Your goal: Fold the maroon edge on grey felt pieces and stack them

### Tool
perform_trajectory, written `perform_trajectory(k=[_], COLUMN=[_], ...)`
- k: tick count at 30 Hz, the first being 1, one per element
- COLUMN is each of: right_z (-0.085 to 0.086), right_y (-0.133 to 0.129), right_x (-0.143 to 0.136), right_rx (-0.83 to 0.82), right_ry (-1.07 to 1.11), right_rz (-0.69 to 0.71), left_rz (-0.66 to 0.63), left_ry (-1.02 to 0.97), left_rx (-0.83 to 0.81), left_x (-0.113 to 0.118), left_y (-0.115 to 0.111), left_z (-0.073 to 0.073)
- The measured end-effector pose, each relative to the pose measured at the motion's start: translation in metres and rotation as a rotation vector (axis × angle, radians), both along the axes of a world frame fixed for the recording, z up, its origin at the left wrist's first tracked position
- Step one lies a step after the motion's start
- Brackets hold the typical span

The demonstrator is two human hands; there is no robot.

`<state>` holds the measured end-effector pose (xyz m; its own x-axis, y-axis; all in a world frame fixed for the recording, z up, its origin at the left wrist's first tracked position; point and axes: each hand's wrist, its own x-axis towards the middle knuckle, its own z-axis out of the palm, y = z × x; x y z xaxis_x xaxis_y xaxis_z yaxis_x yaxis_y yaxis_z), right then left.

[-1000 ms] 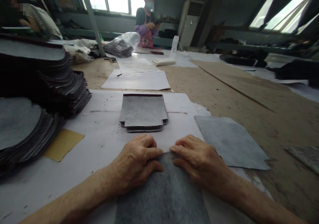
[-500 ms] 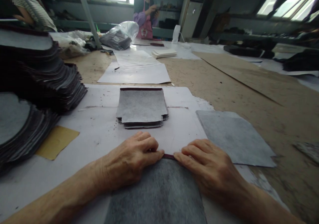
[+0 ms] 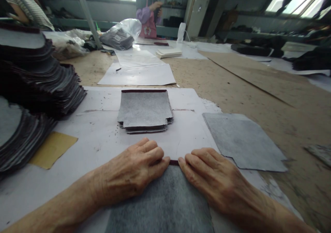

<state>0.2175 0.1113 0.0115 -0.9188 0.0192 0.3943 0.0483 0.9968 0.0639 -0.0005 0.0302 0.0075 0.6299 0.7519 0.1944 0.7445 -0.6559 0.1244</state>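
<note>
A grey sheet of backed material (image 3: 165,202) lies in front of me, its far edge turned over into a narrow dark maroon strip (image 3: 174,162). My left hand (image 3: 139,167) is closed on that folded edge, thumb and curled fingers pressing its left part. On the right part, my right hand (image 3: 214,177) presses the same edge, its fingers bent together. A short stretch of the strip shows between both thumbs. Just beyond my hands sits a stack of similar grey pieces (image 3: 144,108) with a maroon far edge. Another grey piece (image 3: 245,141) lies flat beyond my right hand.
Tall piles of dark-edged pieces (image 3: 43,77) stand at the left, near a yellow card (image 3: 54,149). White paper (image 3: 95,129) covers the table under my work. Farther back are white sheets (image 3: 139,75), a plastic bag (image 3: 120,34) and a person in a pink apron (image 3: 149,15).
My hands remain on the folded edge, and the thumbs have come slightly closer together. The surroundings have shifted a little left in view.
</note>
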Motion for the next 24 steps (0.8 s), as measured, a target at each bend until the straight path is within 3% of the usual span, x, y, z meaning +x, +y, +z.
perform_trajectory(k=[6, 10, 14, 19, 24], right_z=[0.0, -0.001, -0.002, -0.004, -0.007], right_y=[0.002, 0.001, 0.001, 0.0, -0.003], right_x=[0.001, 0.001, 0.001, 0.001, -0.002], right_rx=[0.051, 0.049, 0.08, 0.078, 0.06], right_ry=[-0.048, -0.043, -0.042, -0.06, -0.012], right_rz=[0.016, 0.016, -0.002, -0.017, -0.044], left_rz=[-0.004, -0.005, 0.054, 0.213, 0.303], left_ry=[0.063, 0.073, -0.113, -0.308, -0.284], left_rx=[0.08, 0.0, -0.09, -0.031, -0.155], left_x=[-0.001, -0.011, -0.017, 0.011, 0.046], left_y=[0.002, 0.002, -0.003, -0.003, 0.005], left_z=[0.004, 0.005, 0.015, 0.027, 0.013])
